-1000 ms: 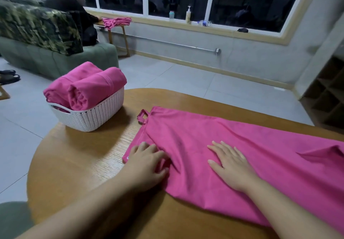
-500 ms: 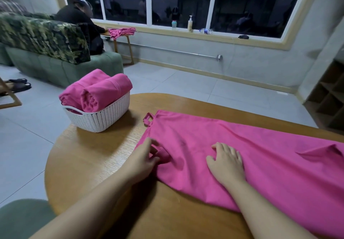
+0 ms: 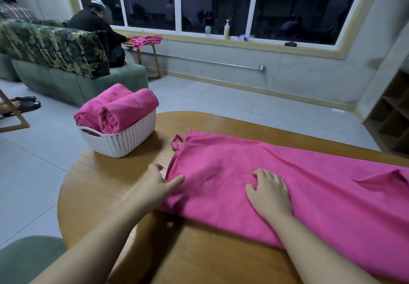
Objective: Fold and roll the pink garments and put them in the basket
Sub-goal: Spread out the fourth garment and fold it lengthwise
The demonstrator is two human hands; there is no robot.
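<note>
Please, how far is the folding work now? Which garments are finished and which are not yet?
Done: two rolled pink garments lie in the white basket. In hand: a third pink garment lies folded lengthwise on the wooden table; the left hand is at its end edge, the right hand lies flat on it. Left: rolling this one and putting it in the basket.

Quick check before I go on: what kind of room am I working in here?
Probably a living room or shared lounge: a green sofa with a leafy throw, a round wooden table where you work, and a long window with bottles on its sill.
</note>
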